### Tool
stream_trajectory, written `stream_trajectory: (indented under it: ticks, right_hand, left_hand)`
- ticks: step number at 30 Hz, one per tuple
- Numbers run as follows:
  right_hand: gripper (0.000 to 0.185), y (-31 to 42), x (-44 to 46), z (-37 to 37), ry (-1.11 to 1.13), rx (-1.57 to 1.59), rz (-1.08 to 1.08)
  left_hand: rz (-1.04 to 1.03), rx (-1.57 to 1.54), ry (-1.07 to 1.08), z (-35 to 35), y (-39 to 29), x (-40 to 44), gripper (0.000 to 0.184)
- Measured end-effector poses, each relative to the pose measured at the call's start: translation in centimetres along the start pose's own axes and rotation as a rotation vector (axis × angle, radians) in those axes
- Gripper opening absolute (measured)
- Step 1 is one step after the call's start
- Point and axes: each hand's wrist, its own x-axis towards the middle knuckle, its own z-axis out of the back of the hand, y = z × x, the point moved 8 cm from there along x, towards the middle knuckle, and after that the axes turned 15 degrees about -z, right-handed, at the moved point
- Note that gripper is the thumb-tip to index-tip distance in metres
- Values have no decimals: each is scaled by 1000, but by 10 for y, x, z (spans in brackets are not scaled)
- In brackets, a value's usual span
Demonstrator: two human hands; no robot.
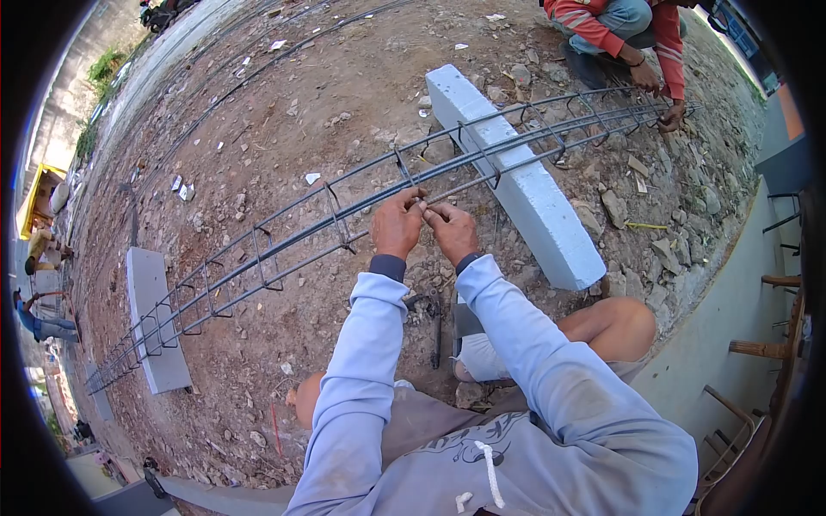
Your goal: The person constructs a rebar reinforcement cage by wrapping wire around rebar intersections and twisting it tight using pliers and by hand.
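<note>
A long rebar cage [303, 241], made of steel bars with bent stirrups, runs diagonally in front of me. My left hand [397, 225] is closed at its near bar, with thumb and fingers pinched by the steel. Right beside it, my right hand [452, 232] is also in a pinch, its fingertips nearly meeting the left ones. Whatever small piece lies between the right fingertips is hidden. Two pale blocks carry the cage: a near one [551, 228] to the right of my hands and a far one [155, 322] to the left.
A co-worker in red sleeves [585, 26] crouches at the cage's right end, hands on the bars. A dark metal tool [436, 331] lies on the ground below my hands. More long bars [284, 56] lie beyond. Rubble [615, 206] covers the right side; other people stand far left.
</note>
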Motion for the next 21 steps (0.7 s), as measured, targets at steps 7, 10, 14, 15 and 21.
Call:
stream_trajectory:
  ticks: [7,10,14,15,21]
  right_hand:
    - [19,13,-1,0,-115,-330,19]
    - [18,15,1,-2,-188,-364,111]
    - [15,18,-1,-2,-183,-424,114]
    - [14,18,0,-2,-172,-429,128]
    - [13,22,-1,-1,-151,-442,153]
  left_hand:
    - [-189,-205,-26,-6,6,-4,25]
    - [-185,-382,53,-5,9,-2,26]
    - [-186,-485,171,-9,13,-1,27]
    - [-169,-517,184,-10,15,0,27]
    - [-141,-468,214,-1,12,4,29]
